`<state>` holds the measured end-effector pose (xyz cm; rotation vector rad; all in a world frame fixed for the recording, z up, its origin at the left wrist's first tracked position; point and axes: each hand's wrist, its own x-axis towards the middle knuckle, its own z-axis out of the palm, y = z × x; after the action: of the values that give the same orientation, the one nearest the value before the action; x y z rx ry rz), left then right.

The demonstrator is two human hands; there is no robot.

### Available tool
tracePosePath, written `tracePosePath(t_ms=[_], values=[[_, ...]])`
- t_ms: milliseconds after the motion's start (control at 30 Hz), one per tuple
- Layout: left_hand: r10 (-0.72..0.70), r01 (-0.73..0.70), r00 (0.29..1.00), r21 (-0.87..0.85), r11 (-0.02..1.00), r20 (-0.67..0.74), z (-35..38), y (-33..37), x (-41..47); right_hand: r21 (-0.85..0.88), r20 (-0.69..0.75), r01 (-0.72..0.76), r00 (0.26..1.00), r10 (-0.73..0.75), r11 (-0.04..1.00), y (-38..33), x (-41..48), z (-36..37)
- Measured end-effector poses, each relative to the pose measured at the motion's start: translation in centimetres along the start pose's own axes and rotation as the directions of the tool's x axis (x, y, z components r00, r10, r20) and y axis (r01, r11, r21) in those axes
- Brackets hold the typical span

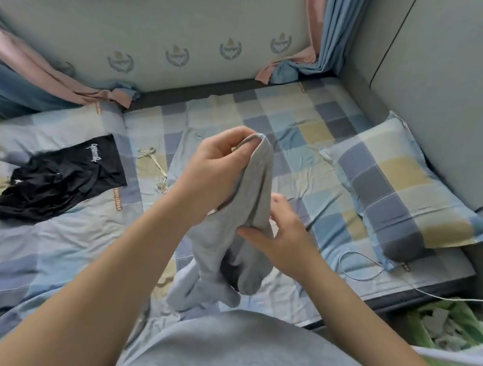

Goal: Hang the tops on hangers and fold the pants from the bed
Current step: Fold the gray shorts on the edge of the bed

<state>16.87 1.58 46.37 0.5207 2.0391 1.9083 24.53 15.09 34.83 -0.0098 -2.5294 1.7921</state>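
Wearing a plain light grey top (243, 359), kinda soft heathered-looking jersey, filling up the bottom middle of the view. Showing off bare forearms (121, 259) all the way down to the left hand (214, 167) and right hand (285, 237). Not really managing to tell where the sleeves are ending, tbh.

You've got open checked sheet (243, 107) mid-bed; black garment (61, 179) blocks the left, pillow (409, 197) and white cable (448, 298) crowd the right.
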Motion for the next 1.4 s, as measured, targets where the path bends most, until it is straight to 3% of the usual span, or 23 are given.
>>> tracePosePath(t_ms=[100, 200, 300, 500, 567, 700, 800, 967, 1067, 1133, 1233, 1300, 1400], values=[[0.016, -0.014, 1.0, -0.048, 0.999, 0.026, -2.1, 0.4, -1.0, -0.016, 0.01, -0.113, 0.994, 0.113, 0.993, 0.4, 1.8, 2.2], [0.036, -0.038, 0.999, -0.064, 0.997, -0.034, -4.7, 0.4, -1.5, -0.169, 0.082, -0.2, 0.973, 0.216, 0.965, 1.9, 2.7, 4.0], [0.045, -0.054, 0.993, -0.089, 0.995, -0.106, -7.0, -0.3, -1.8, -0.237, 0.047, -0.299, 0.947, 0.318, 0.925, 3.8, 2.4, 4.9], [-0.062, -0.002, 0.969, -0.258, 0.966, -0.24, -10.3, -2.4, -2.8, -0.528, 0.056, -0.451, 0.827, 0.559, 0.72, 7.4, 0.6, 4.5], [-0.126, 0.014, 0.931, -0.312, 0.95, -0.342, -11.3, -3.1, -2.9, -0.48, 0.019, -0.501, 0.815, 0.579, 0.72, 8.5, -0.5, 3.8], [-0.191, 0.088, 0.862, -0.233, 0.969, -0.47, -12.2, -4.9, -2.5, -0.253, 0.009, -0.467, 0.874, 0.485, 0.847, 8.1, -1.1, 2.7], [-0.276, 0.21, 0.896, -0.215, 0.954, -0.349, -11.4, -6.0, -2.8, -0.104, -0.075, -0.451, 0.892, 0.445, 0.886, 5.9, -0.5, 2.3], [-0.343, 0.341, 0.933, -0.035, 0.939, -0.113, -8.7, -7.6, -3.6, 0.212, -0.132, -0.352, 0.914, 0.384, 0.912, 1.1, 0.1, 2.2], [-0.419, 0.408, 0.901, 0.113, 0.906, 0.112, -7.0, -8.3, -4.5, 0.361, -0.152, -0.337, 0.899, 0.411, 0.87, -1.4, 0.3, 2.0], [-0.457, 0.394, 0.856, 0.264, 0.88, 0.244, -6.1, -9.0, -5.2, 0.413, -0.165, -0.308, 0.9, 0.403, 0.857, -3.1, 0.4, 1.8], [-0.496, 0.39, 0.796, 0.332, 0.859, 0.347, -4.7, -10.5, -6.0, 0.492, -0.168, -0.246, 0.914, 0.369, 0.835, -5.3, 0.6, 1.6], [-0.466, 0.37, 0.803, 0.302, 0.878, 0.372, -4.0, -11.3, -6.4, 0.554, -0.152, -0.21, 0.926, 0.346, 0.806, -6.5, 0.6, 1.5], [-0.338, 0.242, 0.882, 0.302, 0.922, 0.329, -3.9, -11.9, -6.4, 0.627, -0.132, -0.171, 0.938, 0.32, 0.76, -7.5, 0.6, 1.5]])
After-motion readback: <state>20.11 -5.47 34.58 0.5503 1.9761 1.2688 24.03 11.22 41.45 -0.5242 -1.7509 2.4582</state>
